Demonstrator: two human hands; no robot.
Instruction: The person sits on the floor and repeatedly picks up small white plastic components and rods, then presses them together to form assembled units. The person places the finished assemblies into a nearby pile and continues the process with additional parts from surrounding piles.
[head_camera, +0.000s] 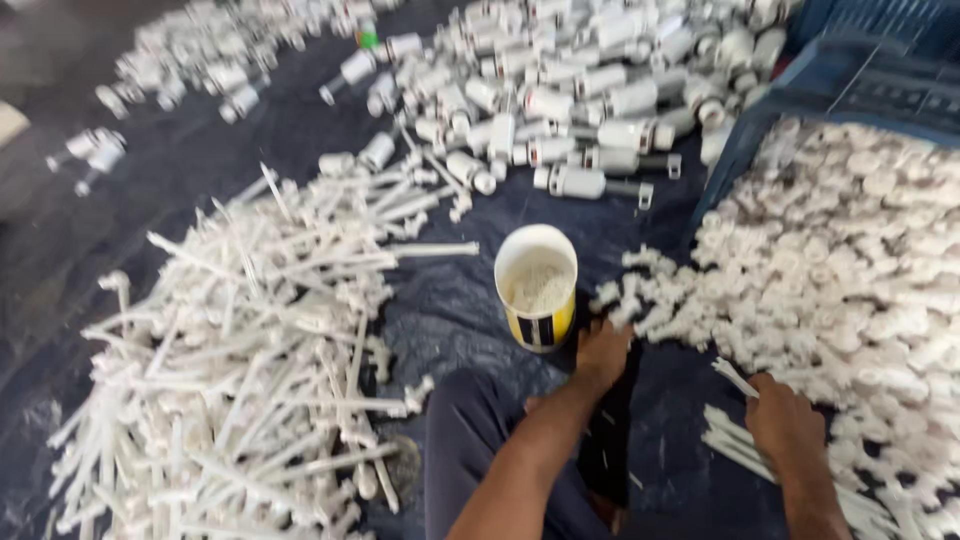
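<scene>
Seemingly a good deal lies finished and much more lies loose. In the head view, a far heap of capped tubes (590, 100) with stems already fitted spreads across the dark sheet (450, 310), with a smaller scatter (200, 60) far left. On the left, a big rod heap (250, 350) is unsorted. On the right, small fittings (840, 260) spill from a blue crate (860, 80) toward the middle. Judging by these heaps, loose parts still far outnumber the made-up ones. A white tub (537, 290) with a yellow band stands upright in the centre, holding something pale and grainy.

The left hand (602, 352) reaches forward from near centre, forearm slanting up and right over a dark trouser leg (465, 440). It rests palm down at the near edge of the fittings, just right of the tub. Blur hides its fingers, so whether it grips anything cannot be told.

The right hand (785, 420) sits near right, knuckles up, fingers curled down onto a bundle of rods (725, 445) lying on the sheet beside the fittings. It seems closed about a few of them, one rod end poking out beyond it.
</scene>
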